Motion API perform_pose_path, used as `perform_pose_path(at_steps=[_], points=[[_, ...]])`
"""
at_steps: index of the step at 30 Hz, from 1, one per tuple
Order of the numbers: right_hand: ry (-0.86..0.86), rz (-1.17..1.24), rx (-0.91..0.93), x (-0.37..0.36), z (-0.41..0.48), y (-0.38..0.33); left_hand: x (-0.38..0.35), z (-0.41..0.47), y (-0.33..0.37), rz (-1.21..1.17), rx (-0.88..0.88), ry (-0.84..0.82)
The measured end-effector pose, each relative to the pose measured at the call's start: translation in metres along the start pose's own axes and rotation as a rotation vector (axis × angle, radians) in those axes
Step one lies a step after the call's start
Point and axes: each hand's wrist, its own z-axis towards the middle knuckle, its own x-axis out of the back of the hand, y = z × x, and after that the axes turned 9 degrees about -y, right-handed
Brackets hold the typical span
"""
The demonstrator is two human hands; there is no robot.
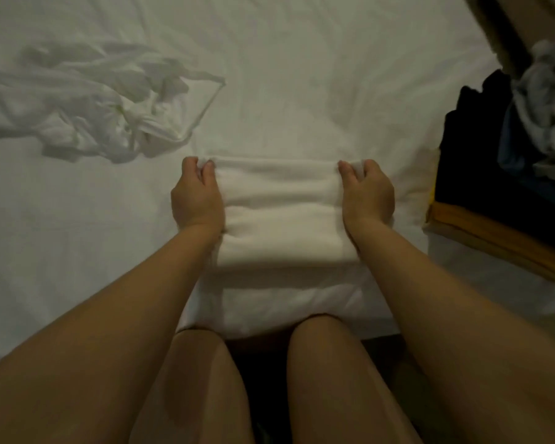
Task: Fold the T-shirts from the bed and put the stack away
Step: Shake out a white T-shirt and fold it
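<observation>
Your left hand and right hand each pinch a far corner of the folded white T-shirt, which lies on the bed near its front edge. A crumpled white T-shirt lies far left.

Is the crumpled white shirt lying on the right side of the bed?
No, the crumpled white shirt lies on the left of the bed, far from the folded shirt held by both hands.
</observation>
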Motion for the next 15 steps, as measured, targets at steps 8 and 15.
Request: perform_pose_path(at_steps=[8,15], points=[[0.024,-0.067,-0.093,-0.008,0.006,0.003,-0.004,0.001,-0.006,0.026,0.108,-0.018],[-0.307,-0.057,-0.181,0.023,-0.028,0.004,0.034,-0.027,-0.01,-0.15,0.429,-0.329]])
